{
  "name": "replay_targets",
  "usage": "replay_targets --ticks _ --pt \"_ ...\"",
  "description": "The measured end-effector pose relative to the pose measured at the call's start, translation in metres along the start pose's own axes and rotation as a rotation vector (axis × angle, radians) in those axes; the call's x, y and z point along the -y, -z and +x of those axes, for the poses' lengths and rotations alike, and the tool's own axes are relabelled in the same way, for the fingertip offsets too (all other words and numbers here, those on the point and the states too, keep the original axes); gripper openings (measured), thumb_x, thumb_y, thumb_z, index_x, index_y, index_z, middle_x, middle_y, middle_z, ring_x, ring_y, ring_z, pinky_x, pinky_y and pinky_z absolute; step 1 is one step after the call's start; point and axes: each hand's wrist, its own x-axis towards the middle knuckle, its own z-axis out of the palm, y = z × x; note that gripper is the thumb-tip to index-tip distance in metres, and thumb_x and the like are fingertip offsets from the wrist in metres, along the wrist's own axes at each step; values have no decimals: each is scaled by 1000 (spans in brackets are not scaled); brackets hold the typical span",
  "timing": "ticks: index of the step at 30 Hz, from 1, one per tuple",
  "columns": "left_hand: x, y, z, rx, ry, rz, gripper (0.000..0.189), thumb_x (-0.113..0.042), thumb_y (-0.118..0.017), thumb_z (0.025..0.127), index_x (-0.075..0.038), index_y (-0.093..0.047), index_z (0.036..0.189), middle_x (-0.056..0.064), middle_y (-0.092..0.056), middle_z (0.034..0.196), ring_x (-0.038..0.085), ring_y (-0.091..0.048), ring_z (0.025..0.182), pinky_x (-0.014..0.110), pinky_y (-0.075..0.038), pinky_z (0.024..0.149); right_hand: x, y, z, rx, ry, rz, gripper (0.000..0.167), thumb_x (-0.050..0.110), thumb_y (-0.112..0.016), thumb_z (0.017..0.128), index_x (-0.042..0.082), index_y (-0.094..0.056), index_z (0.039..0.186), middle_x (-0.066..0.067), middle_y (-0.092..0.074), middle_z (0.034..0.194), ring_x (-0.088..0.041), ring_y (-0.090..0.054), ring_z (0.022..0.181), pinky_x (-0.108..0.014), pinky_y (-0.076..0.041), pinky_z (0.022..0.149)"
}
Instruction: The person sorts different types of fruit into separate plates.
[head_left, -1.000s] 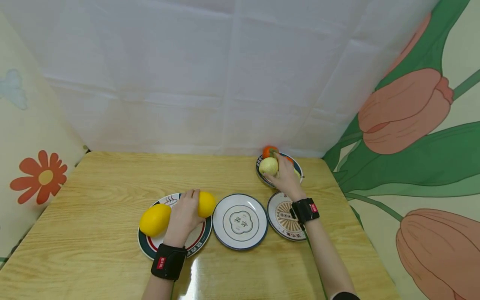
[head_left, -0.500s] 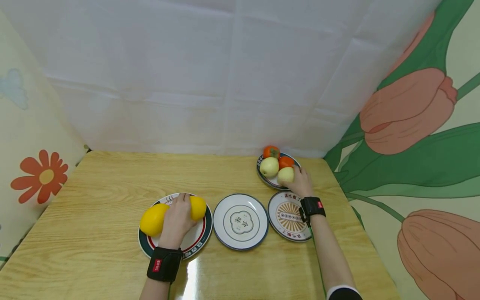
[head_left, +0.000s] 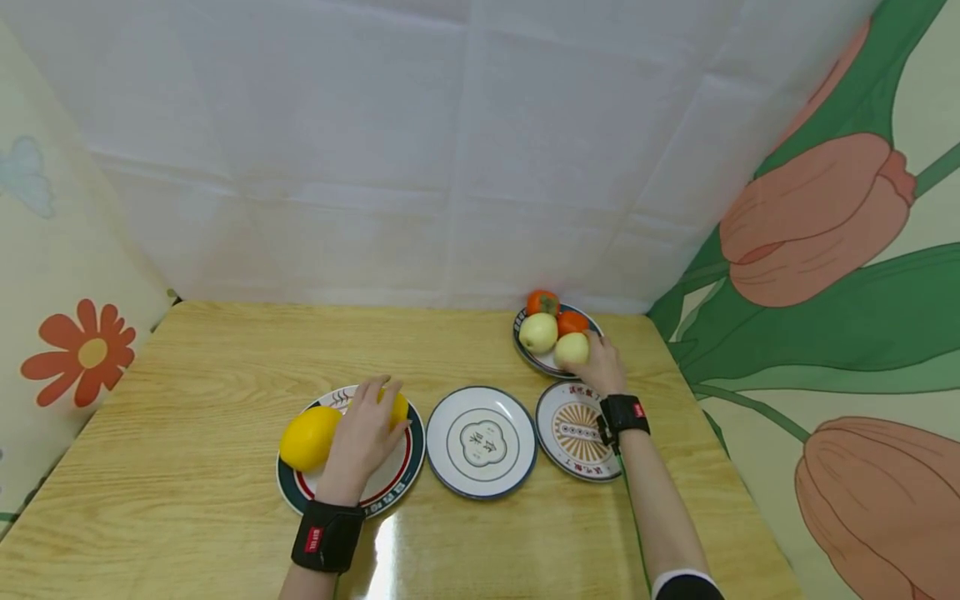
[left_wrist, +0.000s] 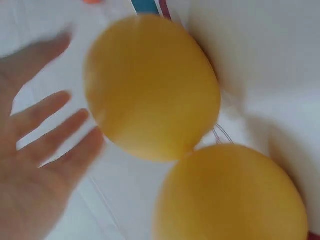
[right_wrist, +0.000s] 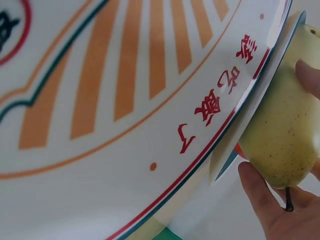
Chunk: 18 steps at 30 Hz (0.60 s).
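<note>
My left hand [head_left: 366, 437], fingers spread, is over the large plate [head_left: 397, 483] with a dark green and red border. Beside its fingers is a smooth yellow oval fruit [head_left: 399, 408]; a gap shows between thumb and fruit in the left wrist view. A second such fruit [head_left: 309, 439] lies against it on the plate's left side. At the back right, my right hand [head_left: 603, 367] holds the front pear [right_wrist: 280, 120] between thumb and fingers, its stem pointing toward the palm. That pear is in a dark-rimmed dish [head_left: 536, 360].
Another pear [head_left: 538, 333] and two persimmons, one at the back [head_left: 543, 302] and one at right [head_left: 572, 322], share the dish. A blue-rimmed white plate [head_left: 450, 467] sits mid-table, beside an orange-striped plate [head_left: 577, 432] under my right wrist. A white cloth [head_left: 360, 208] hangs behind the table.
My left hand has shifted the right yellow fruit leftward against the other, then let go and spread its fingers. My right hand has moved from over the dish to its right side, round the front pear.
</note>
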Motion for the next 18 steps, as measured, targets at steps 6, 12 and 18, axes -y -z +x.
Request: replay_targets --ticks 6,12,18 --pt "-28 -9 1 -16 -41 60 20 -16 -72 82 -1 -64 92 10 -62 77 22 -57 67 33 -50 56 -2 -3 -1 -33 14 -8 77 37 -80 71 4 -48 132 -27 -54 121 -46 -55 109 -56 -46 89" --pt "-44 -29 -2 186 51 136 25 -24 -71 84 0 -65 79 5 -51 60 18 -49 50 31 -41 45 3 0 -6 -58 28 -5 76 35 -81 70 3 -49 131 -28 -54 119 -46 -55 107 -57 -46 88" --pt "-43 -39 -4 254 125 195 26 -24 -70 84 0 -66 75 6 -53 61 20 -55 53 35 -45 47 13 5 -8 -99 43 24 77 36 -82 69 5 -50 131 -26 -55 120 -43 -56 108 -55 -47 87"
